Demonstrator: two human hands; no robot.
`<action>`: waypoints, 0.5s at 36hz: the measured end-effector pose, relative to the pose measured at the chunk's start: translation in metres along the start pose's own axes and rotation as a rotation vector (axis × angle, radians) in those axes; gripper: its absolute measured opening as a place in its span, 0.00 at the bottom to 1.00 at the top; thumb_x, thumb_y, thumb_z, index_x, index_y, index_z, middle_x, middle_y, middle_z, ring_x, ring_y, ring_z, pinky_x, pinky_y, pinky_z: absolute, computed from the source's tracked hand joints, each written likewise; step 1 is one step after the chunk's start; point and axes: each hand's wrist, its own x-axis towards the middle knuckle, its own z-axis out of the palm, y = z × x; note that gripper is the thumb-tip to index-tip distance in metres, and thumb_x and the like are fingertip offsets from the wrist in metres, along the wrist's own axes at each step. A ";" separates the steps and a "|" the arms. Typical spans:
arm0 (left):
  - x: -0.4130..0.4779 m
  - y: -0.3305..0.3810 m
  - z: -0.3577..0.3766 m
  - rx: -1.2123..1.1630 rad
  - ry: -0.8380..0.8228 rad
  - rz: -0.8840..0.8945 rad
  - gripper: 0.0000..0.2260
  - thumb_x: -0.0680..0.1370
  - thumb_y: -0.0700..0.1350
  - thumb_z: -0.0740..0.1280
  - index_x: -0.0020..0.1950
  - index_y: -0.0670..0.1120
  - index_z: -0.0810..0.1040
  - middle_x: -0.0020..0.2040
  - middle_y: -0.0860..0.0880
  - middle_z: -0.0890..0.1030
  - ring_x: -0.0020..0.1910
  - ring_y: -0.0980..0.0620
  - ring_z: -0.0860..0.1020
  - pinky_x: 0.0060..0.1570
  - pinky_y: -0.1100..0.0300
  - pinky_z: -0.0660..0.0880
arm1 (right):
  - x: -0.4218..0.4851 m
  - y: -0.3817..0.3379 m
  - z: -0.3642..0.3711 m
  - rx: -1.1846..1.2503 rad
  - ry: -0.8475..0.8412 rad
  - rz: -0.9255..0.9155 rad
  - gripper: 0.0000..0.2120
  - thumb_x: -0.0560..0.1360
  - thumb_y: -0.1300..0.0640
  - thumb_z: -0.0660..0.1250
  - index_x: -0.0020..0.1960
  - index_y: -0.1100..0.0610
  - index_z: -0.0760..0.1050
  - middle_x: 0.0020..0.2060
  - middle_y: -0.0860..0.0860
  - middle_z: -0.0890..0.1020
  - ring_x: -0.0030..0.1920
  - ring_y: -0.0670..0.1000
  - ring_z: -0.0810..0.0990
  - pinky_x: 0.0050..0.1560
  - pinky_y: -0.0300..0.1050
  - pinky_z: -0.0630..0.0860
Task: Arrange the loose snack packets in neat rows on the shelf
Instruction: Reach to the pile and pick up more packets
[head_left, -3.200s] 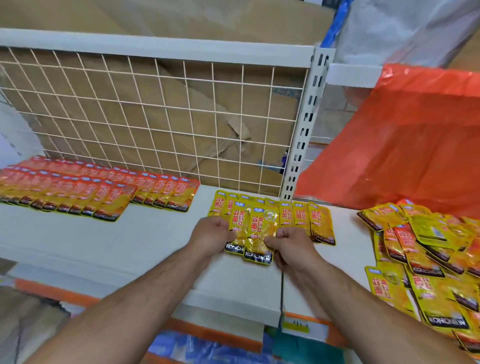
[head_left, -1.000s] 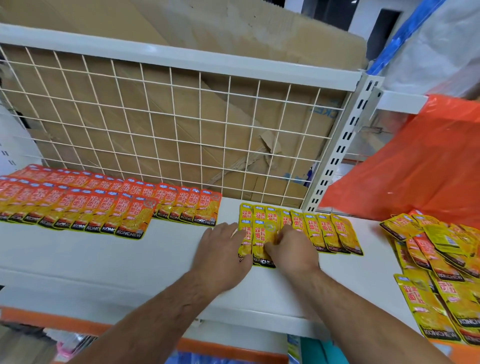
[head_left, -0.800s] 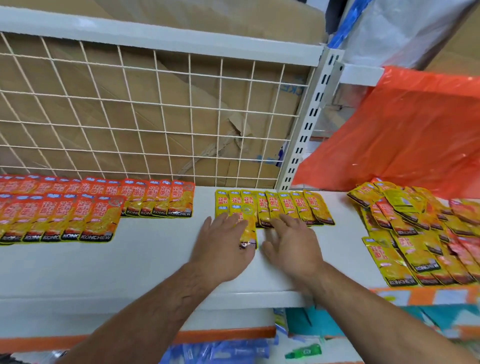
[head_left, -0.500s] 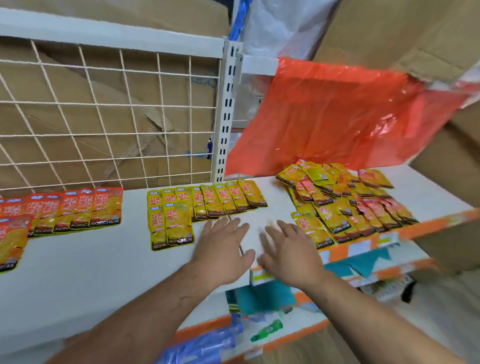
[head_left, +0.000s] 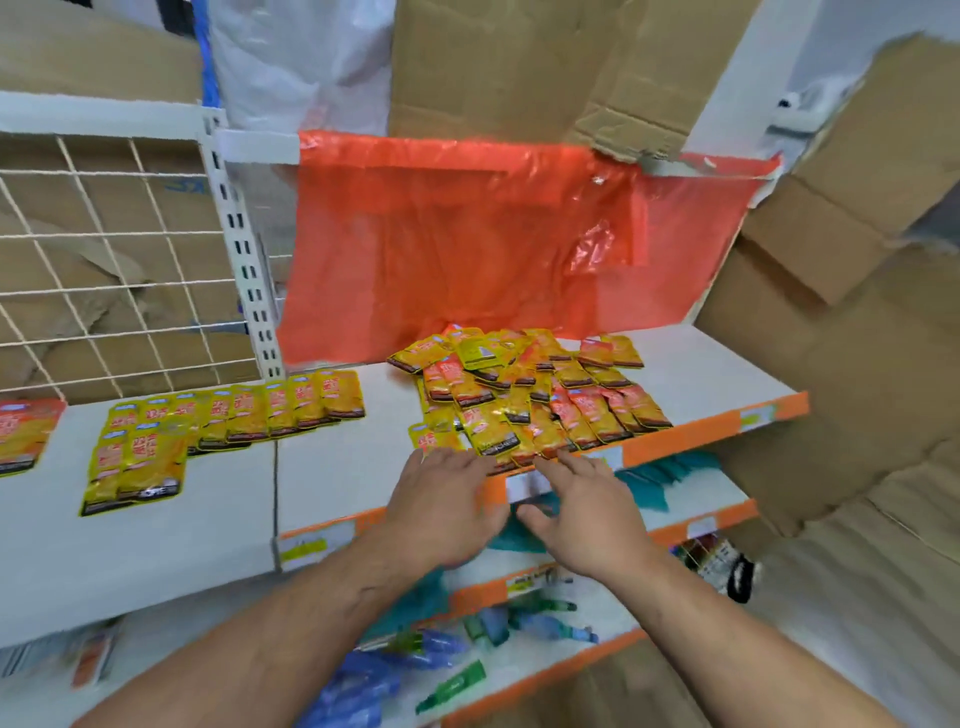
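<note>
Both my hands, left hand (head_left: 441, 512) and right hand (head_left: 587, 519), are spread flat and hold nothing. Their fingertips are at the near edge of one loose pile (head_left: 524, 400) at mid-frame, too tangled to count. The pile reaches the shelf (head_left: 322, 467) lip. Left of a bare strip lie roughly eight rowed packets (head_left: 244, 415), with two more in front.

left hand (head_left: 445, 508), right hand (head_left: 589, 519), near packet pile (head_left: 519, 402)
</note>
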 end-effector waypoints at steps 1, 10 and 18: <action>0.006 0.008 0.002 0.003 -0.001 -0.002 0.28 0.75 0.65 0.55 0.74 0.56 0.66 0.72 0.55 0.70 0.71 0.49 0.65 0.72 0.48 0.57 | 0.000 0.012 -0.003 0.002 0.005 0.002 0.33 0.75 0.33 0.61 0.77 0.45 0.63 0.76 0.48 0.63 0.75 0.53 0.60 0.73 0.52 0.62; 0.064 0.064 0.017 0.026 -0.053 0.022 0.29 0.77 0.65 0.56 0.76 0.57 0.62 0.75 0.53 0.66 0.75 0.47 0.61 0.74 0.44 0.53 | 0.025 0.090 -0.009 0.021 0.021 0.035 0.31 0.76 0.34 0.60 0.76 0.44 0.63 0.76 0.46 0.64 0.75 0.52 0.60 0.74 0.51 0.61; 0.147 0.093 0.035 0.019 -0.077 0.118 0.29 0.78 0.64 0.56 0.77 0.56 0.62 0.76 0.52 0.66 0.75 0.46 0.60 0.75 0.44 0.52 | 0.075 0.141 -0.011 -0.008 0.019 0.081 0.32 0.75 0.32 0.58 0.75 0.45 0.66 0.74 0.48 0.67 0.74 0.53 0.62 0.74 0.52 0.61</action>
